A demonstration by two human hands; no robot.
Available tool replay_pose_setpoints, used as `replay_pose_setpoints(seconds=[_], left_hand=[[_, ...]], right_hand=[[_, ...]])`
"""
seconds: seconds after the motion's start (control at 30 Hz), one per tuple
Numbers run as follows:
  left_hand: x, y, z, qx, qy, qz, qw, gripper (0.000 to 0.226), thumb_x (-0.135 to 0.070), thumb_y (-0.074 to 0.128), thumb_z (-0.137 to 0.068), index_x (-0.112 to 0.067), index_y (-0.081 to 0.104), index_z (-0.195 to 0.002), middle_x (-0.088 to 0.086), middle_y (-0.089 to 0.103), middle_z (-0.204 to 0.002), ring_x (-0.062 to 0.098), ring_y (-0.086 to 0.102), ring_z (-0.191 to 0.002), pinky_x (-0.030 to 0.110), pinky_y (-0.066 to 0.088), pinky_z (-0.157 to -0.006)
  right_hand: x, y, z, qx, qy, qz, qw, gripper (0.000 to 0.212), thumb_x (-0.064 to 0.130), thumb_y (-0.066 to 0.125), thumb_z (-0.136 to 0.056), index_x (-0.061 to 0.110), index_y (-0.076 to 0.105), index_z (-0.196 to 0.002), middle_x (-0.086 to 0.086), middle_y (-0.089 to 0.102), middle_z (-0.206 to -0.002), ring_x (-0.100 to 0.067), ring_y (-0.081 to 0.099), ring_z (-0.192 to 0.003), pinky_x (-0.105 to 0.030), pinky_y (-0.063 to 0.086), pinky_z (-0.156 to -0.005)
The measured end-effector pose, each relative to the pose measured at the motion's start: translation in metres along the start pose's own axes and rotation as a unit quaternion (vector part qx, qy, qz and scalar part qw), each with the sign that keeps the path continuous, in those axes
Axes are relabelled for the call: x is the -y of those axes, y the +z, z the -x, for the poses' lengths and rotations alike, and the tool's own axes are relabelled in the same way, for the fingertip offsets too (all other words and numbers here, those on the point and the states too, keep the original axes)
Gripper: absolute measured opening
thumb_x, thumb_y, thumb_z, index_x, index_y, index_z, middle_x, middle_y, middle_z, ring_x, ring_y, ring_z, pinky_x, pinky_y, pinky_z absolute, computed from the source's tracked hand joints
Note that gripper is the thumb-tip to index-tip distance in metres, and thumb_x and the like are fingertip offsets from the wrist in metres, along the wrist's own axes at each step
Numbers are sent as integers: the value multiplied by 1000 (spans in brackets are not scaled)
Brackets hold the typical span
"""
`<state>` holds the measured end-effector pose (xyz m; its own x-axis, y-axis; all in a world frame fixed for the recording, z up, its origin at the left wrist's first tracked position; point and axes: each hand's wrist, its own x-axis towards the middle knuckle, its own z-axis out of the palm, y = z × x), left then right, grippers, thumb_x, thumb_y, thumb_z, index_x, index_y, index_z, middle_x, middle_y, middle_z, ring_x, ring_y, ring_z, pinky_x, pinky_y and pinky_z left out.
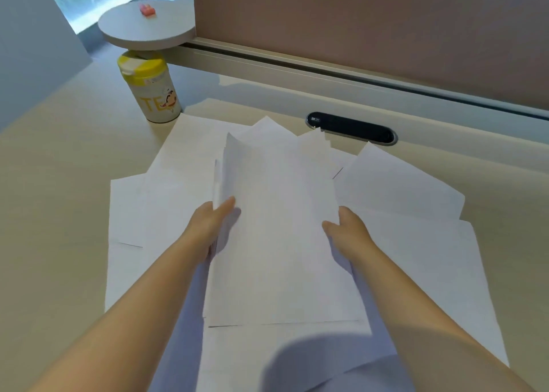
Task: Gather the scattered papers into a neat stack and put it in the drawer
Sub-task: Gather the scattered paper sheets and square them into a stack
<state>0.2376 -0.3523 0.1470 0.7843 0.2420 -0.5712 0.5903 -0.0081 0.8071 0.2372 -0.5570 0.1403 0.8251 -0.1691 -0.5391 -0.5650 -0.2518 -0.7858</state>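
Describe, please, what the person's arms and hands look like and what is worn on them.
Both forearms are bare as far as the picture shows: no sleeves, gloves, watch or bracelet. The left hand and right hand show no rings on the visible fingers.

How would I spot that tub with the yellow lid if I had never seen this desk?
Start at the round shelf jutting out at the far left of the desk. Right below its edge stands the tub, upright, just beyond the far left corner of the spread papers. It is the only tall coloured thing there: white body, yellow lid, cartoon figure and yellow letters on its side.
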Motion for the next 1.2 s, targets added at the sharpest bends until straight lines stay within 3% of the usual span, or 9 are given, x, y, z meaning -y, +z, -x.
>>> replay_pose_setpoints(seconds=[0.07,0.2,0.27,0.37,0.6,0.8,0.97,1.13,1.2], left_hand=[[2,-4,1,38,18,-57,998,27,-8,57,-86,0,55,-112,11,58,-84,11,62,-54,20,47,-52],[0,-21,-7,-57,62,-110,990,9,-6,59,-83,-4,54,-90,16,55,-86,30,55,-79,29,40,-70],[-1,-28,-14,-84,83,-119,986,20,-12,59,-85,-1,56,-102,12,57,-94,30,56,-91,27,40,-78],[2,-37,-28,-122,120,-255,952,45,-21,57,-86,-4,49,-127,13,54,-131,31,46,-126,36,38,-98],[3,-54,-41,-183,69,-465,863,50,-35,48,-89,-8,43,-131,17,44,-138,42,37,-125,47,36,-99],[0,-75,-51,-155,20,-408,899,37,-29,44,-90,-7,47,-119,16,53,-128,38,46,-120,41,36,-99],[5,-89,-48,-135,36,-316,938,26,-24,49,-85,-15,45,-60,1,53,-67,30,52,-81,33,39,-76],[2,-102,-46,-103,24,-188,976,27,-9,56,-83,-10,46,-57,4,43,-60,19,39,-58,24,29,-53],[2,-104,-46,-109,31,-142,983,32,-6,56,-84,-11,46,-54,2,44,-59,15,40,-58,19,31,-53]], right_hand=[[2,6,2,12,-3,-20,1000,30,-1,42,-89,0,45,-120,-13,52,-128,-28,53,-109,-29,42,-95],[-4,7,1,-38,-8,-70,997,41,-5,51,-83,6,43,-122,-4,48,-113,-23,52,-97,-37,44,-96],[-7,7,-1,-83,-1,-71,994,31,1,53,-81,11,52,-111,-2,57,-107,-22,53,-86,-40,47,-91],[-4,5,0,-121,28,-64,990,27,-3,47,-79,15,41,-61,-2,45,-62,-19,39,-56,-28,43,-64],[23,26,-7,-76,37,-74,994,41,-12,37,-82,15,24,-54,-1,23,-54,-14,20,-47,-22,21,-46],[35,41,-15,-49,50,-75,995,35,-12,44,-83,9,38,-56,-5,40,-61,-14,41,-45,-20,34,-43],[41,50,-17,-32,24,3,999,12,-7,43,-87,4,47,-85,0,38,-74,-13,44,-70,-25,38,-56],[39,50,-30,-10,-17,105,994,18,0,45,-89,5,39,-74,-2,34,-71,-20,37,-86,-25,31,-71],[41,48,-29,-1,-26,137,990,7,3,45,-91,-4,47,-92,-7,43,-88,-21,40,-91,-27,32,-77]])
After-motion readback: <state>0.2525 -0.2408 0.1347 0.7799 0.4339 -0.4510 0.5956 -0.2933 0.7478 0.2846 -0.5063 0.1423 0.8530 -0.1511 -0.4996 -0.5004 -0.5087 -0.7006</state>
